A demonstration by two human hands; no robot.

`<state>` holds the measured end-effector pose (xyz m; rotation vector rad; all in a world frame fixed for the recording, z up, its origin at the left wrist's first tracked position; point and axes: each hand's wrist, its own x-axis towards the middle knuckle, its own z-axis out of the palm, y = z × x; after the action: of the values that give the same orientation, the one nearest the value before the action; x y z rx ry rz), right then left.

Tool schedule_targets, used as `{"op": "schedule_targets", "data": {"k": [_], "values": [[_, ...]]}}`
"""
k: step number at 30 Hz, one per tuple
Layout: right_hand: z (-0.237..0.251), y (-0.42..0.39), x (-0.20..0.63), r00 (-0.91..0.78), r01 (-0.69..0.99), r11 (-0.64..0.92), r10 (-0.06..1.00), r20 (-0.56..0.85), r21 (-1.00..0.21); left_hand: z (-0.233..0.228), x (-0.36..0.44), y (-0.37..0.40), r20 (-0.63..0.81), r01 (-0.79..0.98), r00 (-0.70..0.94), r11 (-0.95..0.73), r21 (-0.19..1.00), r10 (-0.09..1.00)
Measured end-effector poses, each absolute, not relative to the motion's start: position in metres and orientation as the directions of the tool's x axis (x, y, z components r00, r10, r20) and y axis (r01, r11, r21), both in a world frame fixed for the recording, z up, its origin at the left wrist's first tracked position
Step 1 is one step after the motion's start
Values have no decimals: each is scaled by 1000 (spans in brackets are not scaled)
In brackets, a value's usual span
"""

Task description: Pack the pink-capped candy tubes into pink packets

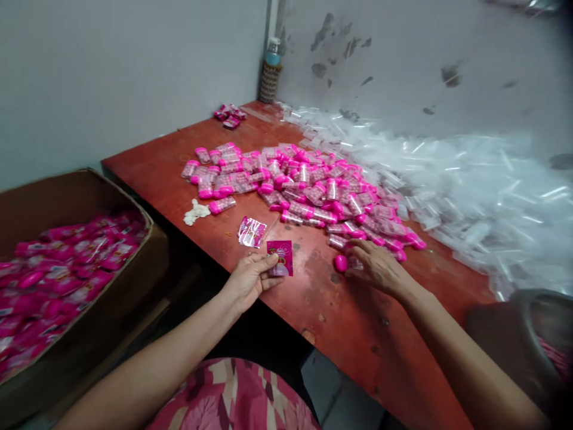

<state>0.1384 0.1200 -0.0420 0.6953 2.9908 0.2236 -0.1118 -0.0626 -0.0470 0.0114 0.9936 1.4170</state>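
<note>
2 hands | L hand (248, 276) pinches pink packet (280, 258) | R hand (375, 265) on pink-capped tube (344, 263)

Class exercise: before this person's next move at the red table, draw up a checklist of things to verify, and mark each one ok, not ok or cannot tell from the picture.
1. Left hand grips the pink packet at its edge: ok.
2. Right hand rests on a pink-capped tube at the pile's near edge: ok.
3. Whether that tube is actually gripped: cannot tell.
4. Pile of pink tubes within reach of the right hand: ok.
5. Second packet lies apart from the held one: ok.
6. Cardboard box beside the left arm has room left: cannot tell.
</note>
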Motion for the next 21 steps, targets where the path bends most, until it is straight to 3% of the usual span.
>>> {"op": "schedule_targets", "data": {"k": [3,5,8,10,12,14,17,21], "values": [[-45,109,132,-832,539,823,553,-37,180,-48,-113,-62,-595,-811,-236,181,556,768],[-47,105,132,-787,605,787,614,-57,122,-48,-114,-61,-612,-833,-264,144,535,746],[-45,90,126,-650,760,648,758,-57,-58,-51,-115,-60,-633,-874,-281,80,479,721],[-41,65,112,-500,839,478,866,-19,-260,-54,-114,-60,-648,-901,-287,31,433,705],[-37,28,91,-452,714,326,890,-54,-619,-56,-113,-60,-653,-921,-282,-9,389,703],[-36,-10,67,-467,490,108,871,-156,-865,-57,-111,-60,-636,-932,-271,-32,361,723],[-39,-50,36,-469,267,-143,845,-258,-953,-56,-107,-60,-600,-937,-260,-48,346,756],[-46,-63,16,-421,140,-234,866,-272,-962,-50,-103,-60,-587,-934,-275,-69,349,761]]}}
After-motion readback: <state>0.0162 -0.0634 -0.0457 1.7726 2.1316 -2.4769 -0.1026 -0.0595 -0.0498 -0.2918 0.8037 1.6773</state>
